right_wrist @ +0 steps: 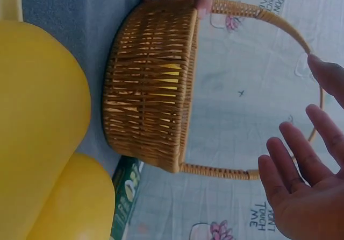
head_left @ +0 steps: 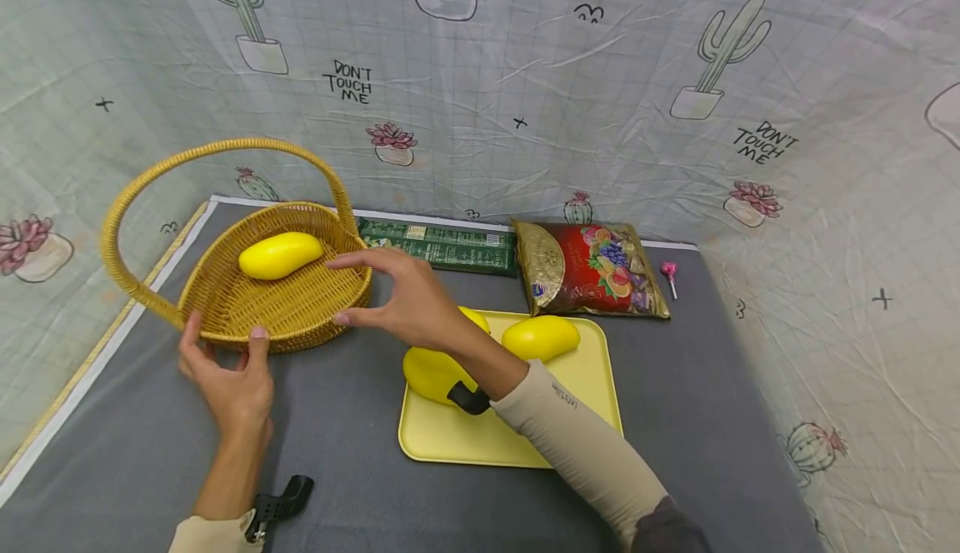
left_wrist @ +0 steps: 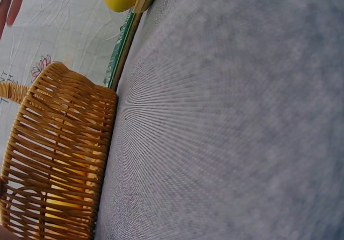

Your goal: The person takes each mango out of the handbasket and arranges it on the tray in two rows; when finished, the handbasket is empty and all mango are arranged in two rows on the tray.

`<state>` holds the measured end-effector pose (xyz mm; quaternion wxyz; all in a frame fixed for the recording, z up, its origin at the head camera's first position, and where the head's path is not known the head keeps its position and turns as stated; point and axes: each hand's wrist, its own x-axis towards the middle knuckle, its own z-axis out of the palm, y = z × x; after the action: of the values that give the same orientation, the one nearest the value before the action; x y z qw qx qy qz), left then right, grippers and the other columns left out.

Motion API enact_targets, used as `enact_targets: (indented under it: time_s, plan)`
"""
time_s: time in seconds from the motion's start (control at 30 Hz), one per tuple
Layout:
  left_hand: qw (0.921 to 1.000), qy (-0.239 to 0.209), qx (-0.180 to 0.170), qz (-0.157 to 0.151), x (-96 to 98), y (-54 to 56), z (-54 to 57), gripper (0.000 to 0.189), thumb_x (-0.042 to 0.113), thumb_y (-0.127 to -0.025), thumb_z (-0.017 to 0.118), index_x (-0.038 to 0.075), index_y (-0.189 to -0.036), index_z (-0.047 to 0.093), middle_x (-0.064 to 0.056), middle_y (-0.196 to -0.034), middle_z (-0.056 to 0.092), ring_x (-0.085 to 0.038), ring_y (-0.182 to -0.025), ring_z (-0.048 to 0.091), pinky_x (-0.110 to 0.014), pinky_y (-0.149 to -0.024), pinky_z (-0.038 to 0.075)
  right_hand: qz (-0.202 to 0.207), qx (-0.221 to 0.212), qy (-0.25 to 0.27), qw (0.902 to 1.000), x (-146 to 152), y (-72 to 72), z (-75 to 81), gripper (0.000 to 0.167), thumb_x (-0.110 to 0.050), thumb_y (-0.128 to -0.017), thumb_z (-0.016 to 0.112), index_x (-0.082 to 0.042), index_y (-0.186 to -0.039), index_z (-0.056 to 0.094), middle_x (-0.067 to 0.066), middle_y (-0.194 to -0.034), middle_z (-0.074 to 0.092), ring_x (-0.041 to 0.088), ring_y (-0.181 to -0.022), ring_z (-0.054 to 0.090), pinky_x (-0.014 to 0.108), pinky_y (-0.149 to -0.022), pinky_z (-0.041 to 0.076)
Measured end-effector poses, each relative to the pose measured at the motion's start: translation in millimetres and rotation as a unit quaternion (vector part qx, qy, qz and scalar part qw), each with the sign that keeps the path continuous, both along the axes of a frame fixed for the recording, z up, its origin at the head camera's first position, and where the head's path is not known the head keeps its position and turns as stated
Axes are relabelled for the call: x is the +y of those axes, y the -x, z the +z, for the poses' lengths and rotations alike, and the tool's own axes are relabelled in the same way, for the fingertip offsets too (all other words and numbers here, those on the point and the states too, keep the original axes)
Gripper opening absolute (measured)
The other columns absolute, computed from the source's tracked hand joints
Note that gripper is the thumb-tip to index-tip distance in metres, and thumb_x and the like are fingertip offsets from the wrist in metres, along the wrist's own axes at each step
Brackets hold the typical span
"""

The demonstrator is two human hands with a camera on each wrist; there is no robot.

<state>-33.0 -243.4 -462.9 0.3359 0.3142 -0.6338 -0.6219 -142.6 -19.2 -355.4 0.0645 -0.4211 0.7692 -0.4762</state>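
A woven wicker basket [head_left: 300, 307] with a tall arched handle stands at the left, one yellow mango [head_left: 279, 255] lying inside it. My left hand [head_left: 232, 386] grips the basket's near rim, with a digit hooked over the edge in the right wrist view. Over the basket's right side is my right hand [head_left: 408, 295], thumb and fingers spread apart and nothing between them. Below my right forearm, a pale yellow tray [head_left: 510, 446] carries a mango [head_left: 542, 337] at its back, another mango [head_left: 435, 374] at its left, and a third partly hidden behind the wrist.
Behind the tray lies a red and gold candy bag [head_left: 596, 274]. A flat green packet [head_left: 450, 246] runs along the back edge between bag and basket. A pink lollipop [head_left: 670, 271] lies at the right. Printed cloth [head_left: 517, 78] hangs around the grey table [head_left: 337, 420].
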Motion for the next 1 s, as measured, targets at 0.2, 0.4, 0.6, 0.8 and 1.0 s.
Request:
enact_targets:
  time_s: [0.2,0.4,0.6,0.8,1.0]
  plan:
    - [0.9999,0.007,-0.004,0.007,-0.4,-0.5,-1.0,0.075,0.018,-0.1,0.072,0.033,-0.163,0.033,0.004,-0.168,0.018,-0.019,-0.154,0.018,-0.051,-0.123,0.033,-0.007,-0.027,-0.009,0.9996,-23,9.5,-0.3,0.06,-0.033,-0.09,0.087,-0.03,-0.145,0.064,-0.015,-0.147,0.062,0.003,-0.137,0.053,0.026,-0.115,0.044]
    - [1.0,0.007,-0.003,0.006,-1.4,-1.5,-2.7,0.076,0.018,-0.1,0.072,0.034,-0.163,0.033,0.003,-0.168,0.018,-0.02,-0.154,0.016,-0.052,-0.124,0.032,-0.02,-0.028,-0.022,0.9992,-53,22.9,-5.4,0.062,-0.032,-0.089,0.088,-0.028,-0.146,0.064,-0.012,-0.148,0.063,0.003,-0.136,0.055,0.02,-0.112,0.044]
    - [0.9999,0.007,-0.009,0.002,-0.8,-1.7,-3.5,0.076,0.02,-0.1,0.072,0.034,-0.163,0.031,0.003,-0.167,0.018,-0.019,-0.154,0.016,-0.051,-0.124,0.032,-0.032,-0.011,-0.042,0.9985,-82,38.3,-11.5,0.063,-0.034,-0.089,0.088,-0.026,-0.146,0.064,-0.012,-0.148,0.064,0.003,-0.132,0.058,0.016,-0.104,0.045]
    - [1.0,0.004,-0.008,0.002,0.0,-1.9,-3.0,0.077,0.019,-0.1,0.072,0.034,-0.163,0.031,0.003,-0.168,0.017,-0.02,-0.154,0.016,-0.053,-0.125,0.031,-0.033,-0.026,-0.061,0.9972,-109,50.5,-20.9,0.063,-0.034,-0.088,0.089,-0.027,-0.146,0.065,-0.011,-0.148,0.064,0.008,-0.127,0.061,0.014,-0.092,0.044]
    - [0.9999,-0.001,-0.01,-0.004,1.6,-0.1,-0.5,0.076,0.02,-0.1,0.072,0.035,-0.162,0.031,0.003,-0.168,0.016,-0.019,-0.156,0.014,-0.053,-0.126,0.03,-0.041,-0.014,-0.091,0.9949,-137,57.1,-29.1,0.064,-0.038,-0.087,0.09,-0.03,-0.146,0.065,-0.014,-0.149,0.063,0.003,-0.136,0.054,0.014,-0.105,0.041]
